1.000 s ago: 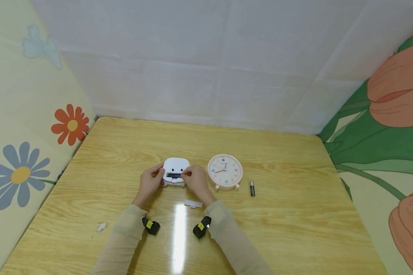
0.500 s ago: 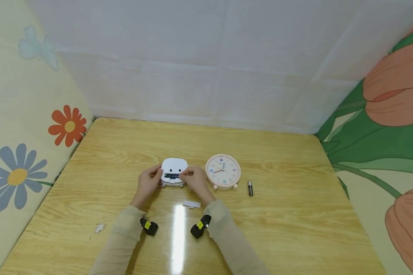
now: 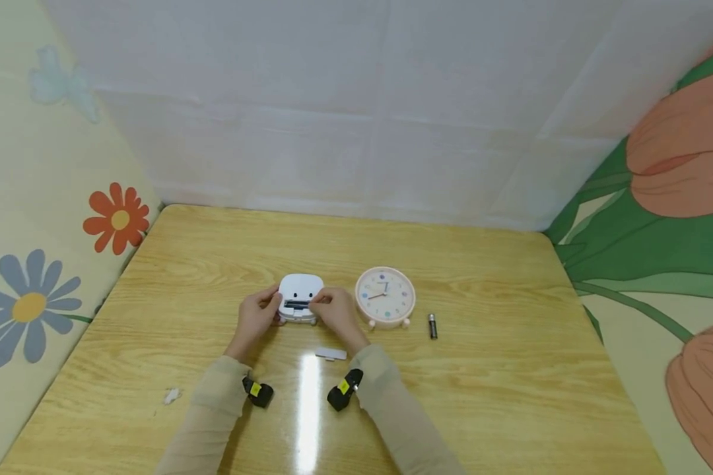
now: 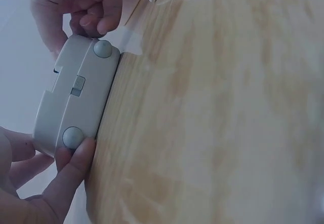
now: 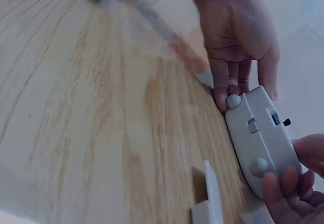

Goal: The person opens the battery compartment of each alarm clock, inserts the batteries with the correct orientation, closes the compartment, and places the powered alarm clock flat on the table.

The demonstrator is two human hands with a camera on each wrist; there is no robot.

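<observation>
A white rounded device (image 3: 300, 284) with two black eye-like dots lies on the table, its long slot (image 3: 297, 305) uncovered and dark inside. Whether a battery fills the slot is too small to tell. My left hand (image 3: 255, 321) grips the device's left end, the thumb by a round foot (image 4: 73, 138). At the other end, my right hand (image 3: 337, 313) holds the edge, fingers curled near the second foot (image 5: 259, 166) and thumb over the back. A small black piece (image 5: 287, 122) sticks out by the slot. Nearer me lies a thin white cover (image 3: 331, 354).
Right of the device is a pink round clock (image 3: 385, 295) with its dial facing up. A loose battery (image 3: 432, 326) lies beyond it. A small white scrap (image 3: 172, 395) rests on the wooden table (image 3: 499, 396) at left. Printed fabric and a pale wall border the table.
In the head view everything has shifted slightly left, as the camera moved. Both hands stay on the white device, with hardly any visible movement of the fingers.
</observation>
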